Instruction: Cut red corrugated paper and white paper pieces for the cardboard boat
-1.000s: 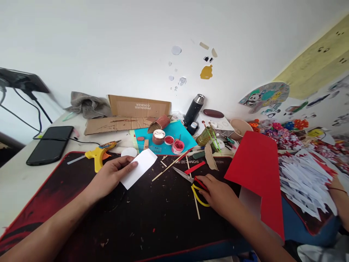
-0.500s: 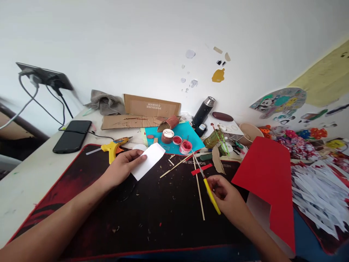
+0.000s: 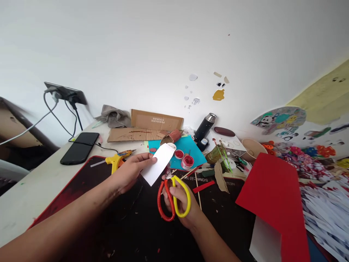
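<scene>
My left hand pinches a small white paper rectangle and holds it tilted above the black and red desk mat. My right hand has its fingers through the red and yellow handles of a pair of scissors. The scissor blades point up toward the lower edge of the white paper and are partly hidden behind it. Just beyond the paper lie small red paint pots on a blue sheet.
A yellow glue gun and a black phone lie at the left. Cardboard pieces, a black flask and wooden sticks sit behind. A large red card and white paper strips fill the right.
My right hand picked the scissors up from the mat, slid its fingers into the handles and brought them left under the white paper. My left hand lifted the paper slightly.
</scene>
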